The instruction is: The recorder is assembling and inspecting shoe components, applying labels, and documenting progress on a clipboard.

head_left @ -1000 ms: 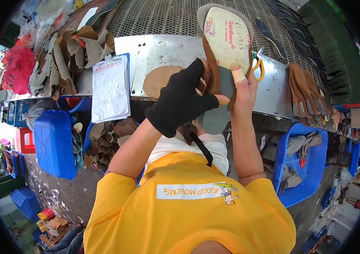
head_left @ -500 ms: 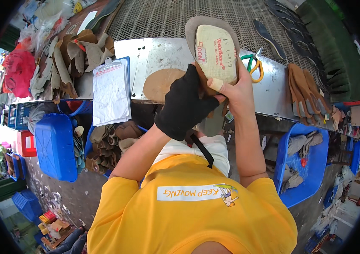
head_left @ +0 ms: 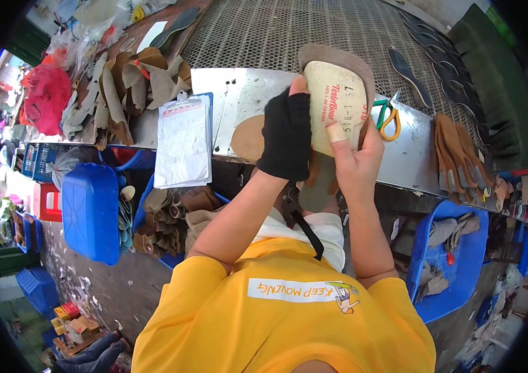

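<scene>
Over the bench edge I hold a shoe upper [head_left: 335,53] of grey-brown suede, turned bottom up, with a cream insole board [head_left: 325,93] bearing red print lying inside its rim. My left hand [head_left: 286,140], in a black fingerless glove, is closed on the left edge of the piece. My bare right hand [head_left: 358,155] grips its right side, and the tape-wrapped thumb presses on the board. The fingers behind the upper are partly hidden. Below the hands a grey-green rounded piece [head_left: 317,194] hangs near my knees; whether it joins the upper, I cannot tell.
Yellow-and-green-handled scissors [head_left: 391,124] lie right of my hands. A clipboard [head_left: 183,146] overhangs the metal bench [head_left: 227,81] beside a brown oval piece [head_left: 248,138]. Suede uppers [head_left: 133,81] pile at left, brown ones [head_left: 453,149] at right. Blue tubs [head_left: 90,211] stand below.
The upper and board have tilted and shifted slightly right relative to the bench. My gloved hand has turned more upright along the left edge; the right thumb now lies further onto the board.
</scene>
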